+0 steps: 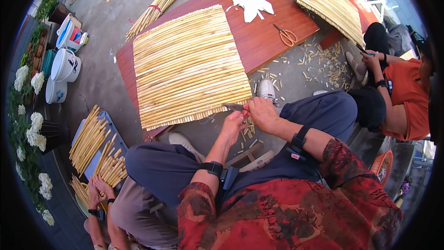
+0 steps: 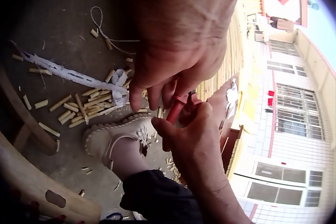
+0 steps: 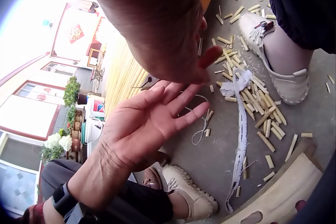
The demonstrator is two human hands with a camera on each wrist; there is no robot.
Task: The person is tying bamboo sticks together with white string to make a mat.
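A mat of yellow reed stalks (image 1: 189,65) lies across the red-brown table (image 1: 296,14). At its near right corner my right hand (image 1: 263,115) grips pliers by their red handles (image 2: 177,109). The dark jaws of the pliers (image 1: 231,107) point left along the mat's front edge. Just beside them is my left hand (image 1: 232,127), its palm turned up and its fingers (image 3: 184,99) extended under the right hand in the right wrist view. Those fingertips reach close to the red handles.
Scissors (image 1: 287,36) and white scraps (image 1: 253,7) lie on the table. A tied reed bundle (image 1: 155,11) is beyond it. Cut reed stubs (image 1: 326,67) litter the ground. At left, another person's hands (image 1: 100,190) hold reeds; at right, a person in orange (image 1: 407,92) sits by another mat (image 1: 330,7).
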